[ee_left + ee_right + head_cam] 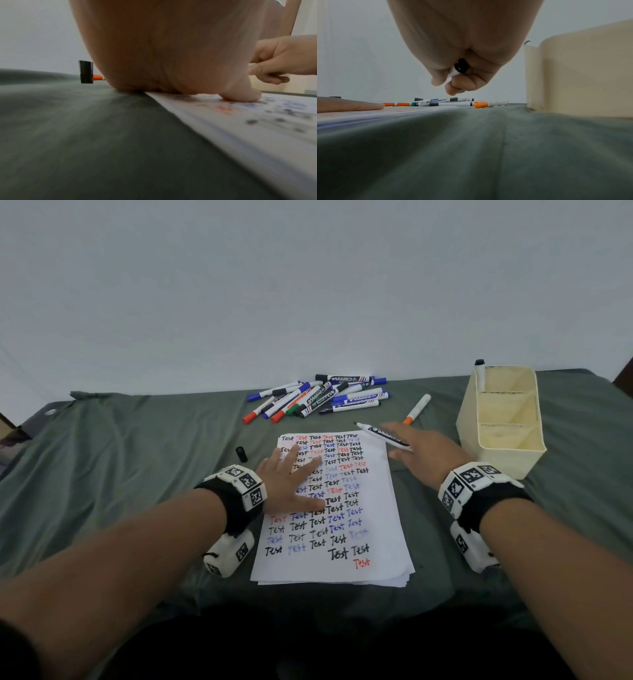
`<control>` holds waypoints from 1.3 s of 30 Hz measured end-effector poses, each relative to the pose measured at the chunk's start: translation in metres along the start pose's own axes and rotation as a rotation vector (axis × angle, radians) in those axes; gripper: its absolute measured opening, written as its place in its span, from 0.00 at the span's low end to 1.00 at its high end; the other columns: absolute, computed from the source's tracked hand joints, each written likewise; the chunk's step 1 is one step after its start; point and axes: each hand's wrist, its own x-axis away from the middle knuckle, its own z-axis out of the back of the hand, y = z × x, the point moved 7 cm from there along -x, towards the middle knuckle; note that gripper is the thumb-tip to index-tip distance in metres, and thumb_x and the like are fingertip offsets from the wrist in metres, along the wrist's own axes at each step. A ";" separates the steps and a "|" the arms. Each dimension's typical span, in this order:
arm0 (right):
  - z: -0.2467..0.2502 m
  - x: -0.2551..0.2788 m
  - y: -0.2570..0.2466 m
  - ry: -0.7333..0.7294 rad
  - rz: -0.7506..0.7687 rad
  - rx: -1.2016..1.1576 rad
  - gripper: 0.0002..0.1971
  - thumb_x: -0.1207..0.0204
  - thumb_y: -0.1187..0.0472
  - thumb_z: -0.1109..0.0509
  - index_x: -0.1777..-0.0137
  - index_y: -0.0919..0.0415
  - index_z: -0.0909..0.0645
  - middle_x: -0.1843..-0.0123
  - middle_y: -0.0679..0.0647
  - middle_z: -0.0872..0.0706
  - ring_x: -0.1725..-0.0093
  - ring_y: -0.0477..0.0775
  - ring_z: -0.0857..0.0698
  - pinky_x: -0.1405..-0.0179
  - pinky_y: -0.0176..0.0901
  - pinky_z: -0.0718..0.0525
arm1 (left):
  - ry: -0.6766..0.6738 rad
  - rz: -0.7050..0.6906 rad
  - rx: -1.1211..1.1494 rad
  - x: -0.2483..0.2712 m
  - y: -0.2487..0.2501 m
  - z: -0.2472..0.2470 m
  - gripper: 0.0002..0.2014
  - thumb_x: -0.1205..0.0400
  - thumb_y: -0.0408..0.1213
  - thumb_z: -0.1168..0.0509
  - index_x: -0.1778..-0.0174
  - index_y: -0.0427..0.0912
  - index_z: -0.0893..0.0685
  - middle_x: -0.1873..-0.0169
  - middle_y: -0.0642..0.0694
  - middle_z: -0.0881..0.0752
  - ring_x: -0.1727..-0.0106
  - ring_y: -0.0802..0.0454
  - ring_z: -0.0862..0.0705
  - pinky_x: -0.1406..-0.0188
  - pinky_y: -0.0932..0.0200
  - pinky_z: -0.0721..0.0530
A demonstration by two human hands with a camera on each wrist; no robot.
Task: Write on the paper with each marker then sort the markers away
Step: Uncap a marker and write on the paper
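— Green cloth covers the worktop (pixel 137 474); the left hand (pixel 291 481) lies flat, fingers straight, on the paper (pixel 370 508).

— And the right hand (pixel 424 453)?

— Its fingers curl round an uncapped black marker (pixel 383 433), above the paper's far corner.

— Risks?

— The bare tip could smear the cloth, and the loose cap (pixel 241 454) might roll off.

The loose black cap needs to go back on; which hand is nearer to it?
Left. The left hand lies flat on the paper, just right of the cap. The right hand holds the uncapped marker across the sheet's far right corner.
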 end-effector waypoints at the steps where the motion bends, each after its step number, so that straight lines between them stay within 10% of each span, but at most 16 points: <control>1: 0.001 0.000 -0.002 0.006 0.014 -0.010 0.26 0.12 0.54 0.36 0.17 0.36 0.34 0.27 0.57 0.17 0.32 0.60 0.17 0.43 0.45 0.24 | 0.013 -0.005 -0.012 0.000 0.001 -0.002 0.56 0.46 0.92 0.66 0.21 0.77 0.71 0.14 0.49 0.70 0.13 0.33 0.66 0.16 0.31 0.58; 6: 0.005 0.004 -0.009 0.075 0.069 -0.021 0.18 0.11 0.57 0.37 0.24 0.43 0.21 0.31 0.58 0.15 0.38 0.59 0.14 0.38 0.45 0.20 | 0.014 0.001 -0.013 0.001 0.004 -0.002 0.57 0.48 0.92 0.69 0.20 0.76 0.70 0.14 0.48 0.70 0.14 0.30 0.67 0.18 0.26 0.59; 11: 0.007 0.005 -0.013 0.029 0.103 -0.234 0.29 0.26 0.56 0.19 0.27 0.37 0.22 0.52 0.41 0.13 0.58 0.35 0.18 0.51 0.33 0.20 | 0.014 0.016 -0.004 0.001 0.002 -0.002 0.56 0.47 0.92 0.68 0.22 0.77 0.71 0.14 0.48 0.70 0.15 0.27 0.66 0.19 0.27 0.60; 17: 0.006 0.004 -0.012 0.201 -0.018 -1.365 0.08 0.15 0.55 0.30 0.42 0.48 0.10 0.67 0.52 0.17 0.71 0.48 0.23 0.74 0.39 0.25 | 0.027 0.026 0.015 0.001 0.005 -0.002 0.58 0.52 0.93 0.70 0.22 0.78 0.70 0.14 0.50 0.70 0.15 0.26 0.65 0.19 0.26 0.60; 21: -0.023 0.003 -0.005 0.270 -0.263 -1.706 0.19 0.18 0.40 0.32 0.51 0.55 0.11 0.70 0.49 0.20 0.74 0.46 0.23 0.75 0.38 0.23 | 0.016 0.028 0.037 0.002 0.004 -0.002 0.57 0.51 0.93 0.68 0.24 0.79 0.72 0.14 0.50 0.71 0.15 0.27 0.68 0.19 0.26 0.62; 29: -0.057 0.014 0.015 0.393 -0.326 -1.620 0.09 0.24 0.76 0.24 0.53 0.64 0.19 0.67 0.56 0.14 0.68 0.51 0.17 0.67 0.37 0.14 | 0.007 0.031 0.028 0.003 0.006 0.000 0.58 0.52 0.93 0.69 0.24 0.79 0.73 0.14 0.50 0.71 0.15 0.27 0.66 0.19 0.26 0.61; 39: -0.056 0.012 0.010 0.361 -0.244 -1.303 0.10 0.25 0.74 0.23 0.60 0.63 0.20 0.72 0.53 0.14 0.73 0.51 0.18 0.71 0.41 0.18 | -0.015 0.033 0.030 0.006 0.007 0.000 0.57 0.49 0.92 0.66 0.22 0.78 0.72 0.14 0.49 0.72 0.15 0.28 0.67 0.19 0.27 0.62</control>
